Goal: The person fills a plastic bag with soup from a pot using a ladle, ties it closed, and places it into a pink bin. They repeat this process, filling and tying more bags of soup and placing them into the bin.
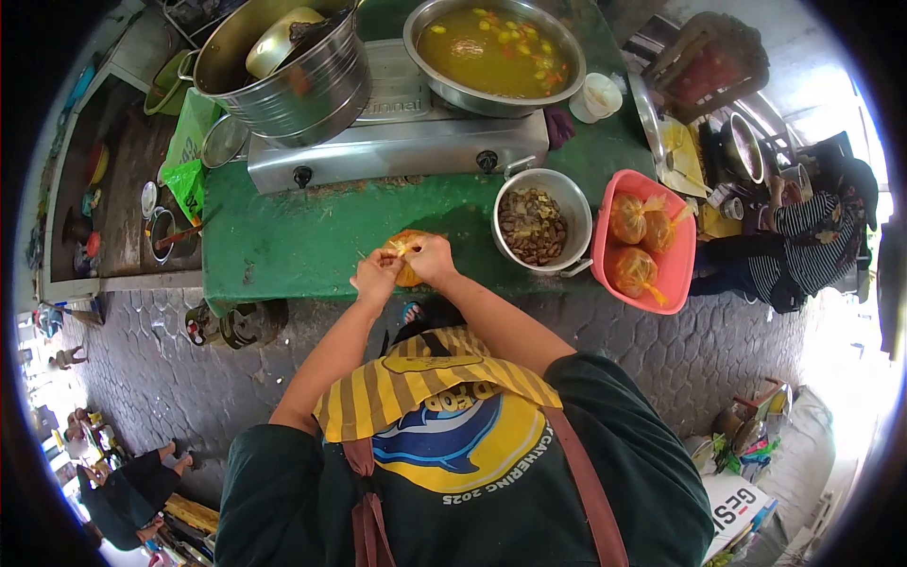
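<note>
Both hands meet at the green table's front edge over a plastic bag of orange food [409, 276]. My left hand [375, 274] has its fingers pinched at the gathered top of the bag. Close beside it, my right hand [434, 260] is closed on the same twisted plastic, and the two hands hide much of the bag. To the right, a metal pot [578, 203] holds brown chopped pieces. Beyond that pot, a pink basin [688, 248] contains several tied bags of orange food [631, 272].
A steel gas stove [397, 156] stands behind my hands, carrying a tall pot [293, 99] and a wide basin of yellow soup [472, 57]. A white cup [596, 98] is right of the soup. Another person in a striped top [812, 241] is at the far right.
</note>
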Available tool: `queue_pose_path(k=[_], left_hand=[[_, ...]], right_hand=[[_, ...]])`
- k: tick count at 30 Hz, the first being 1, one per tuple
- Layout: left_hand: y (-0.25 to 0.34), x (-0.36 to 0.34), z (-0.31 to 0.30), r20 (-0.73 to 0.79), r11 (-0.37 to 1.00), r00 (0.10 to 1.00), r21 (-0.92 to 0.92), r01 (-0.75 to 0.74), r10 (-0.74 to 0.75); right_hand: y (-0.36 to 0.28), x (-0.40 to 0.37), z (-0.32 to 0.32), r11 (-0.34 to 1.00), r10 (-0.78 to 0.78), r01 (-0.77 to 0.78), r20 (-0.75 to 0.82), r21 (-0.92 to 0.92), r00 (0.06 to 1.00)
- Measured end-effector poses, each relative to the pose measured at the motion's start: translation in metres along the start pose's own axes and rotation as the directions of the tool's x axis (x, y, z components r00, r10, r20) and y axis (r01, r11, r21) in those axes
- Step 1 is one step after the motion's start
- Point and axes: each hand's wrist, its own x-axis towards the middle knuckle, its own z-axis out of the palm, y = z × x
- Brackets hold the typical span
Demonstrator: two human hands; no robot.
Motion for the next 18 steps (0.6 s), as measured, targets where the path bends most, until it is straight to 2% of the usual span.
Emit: queue_pose_path(k=[1,3,4,6,9,11,12,14,15,16,17,18], left_hand=[[0.004,0.0,0.001,0.001,1.0,1.0,-0.003,-0.004,0.004],[0.01,-0.002,0.001,-0.052,0.967,0.998,0.254,-0.005,0.019],[0.011,-0.003,0.002,-0.051,0.967,0.999,0.253,-0.002,0.016],[0.013,-0.001,0.005,-0.097,0.909,0.992,0.416,-0.035,0.082],[0.006,0.006,0.0,-0.072,0.925,0.995,0.378,-0.032,0.063],[0.012,0.005,-0.004,-0.051,0.896,0.995,0.441,-0.058,0.089],[0.015,0.004,-0.006,-0.031,0.86,0.993,0.504,-0.084,0.115],[0.021,0.008,-0.01,-0.016,0.871,0.995,0.485,-0.077,0.096],[0.023,0.009,-0.01,0.0,0.883,0.997,0.464,-0.069,0.078],[0.023,0.011,-0.012,0.002,0.883,0.997,0.465,-0.068,0.075],[0.024,0.014,-0.014,0.055,0.875,0.997,0.477,-0.078,0.059],[0.024,0.016,-0.016,0.106,0.867,0.993,0.49,-0.091,0.044]], right_hand=[[0.004,0.002,0.001,1.0,-0.022,0.022,0.015,-0.019,1.0],[0.011,0.006,0.006,0.998,-0.043,0.044,0.034,-0.038,0.999],[0.012,0.007,0.006,0.998,-0.043,0.046,0.063,-0.05,0.997],[0.015,0.009,0.006,0.997,-0.041,0.047,0.091,-0.064,0.995],[0.015,0.009,0.002,0.998,-0.036,0.042,0.144,-0.037,0.989],[0.017,0.012,0.005,0.975,0.115,-0.158,0.249,0.158,0.962],[0.018,0.013,0.007,0.975,0.116,-0.159,0.25,0.158,0.961],[0.015,0.013,0.009,0.852,0.224,-0.361,0.359,0.379,0.906],[0.015,0.012,0.008,0.85,0.228,-0.365,0.36,0.379,0.905],[0.0,0.007,-0.003,0.831,0.261,-0.426,0.424,0.359,0.867],[-0.007,0.005,-0.011,0.809,0.293,-0.484,0.485,0.334,0.824],[-0.004,0.006,-0.014,0.809,0.294,-0.485,0.485,0.334,0.824]])
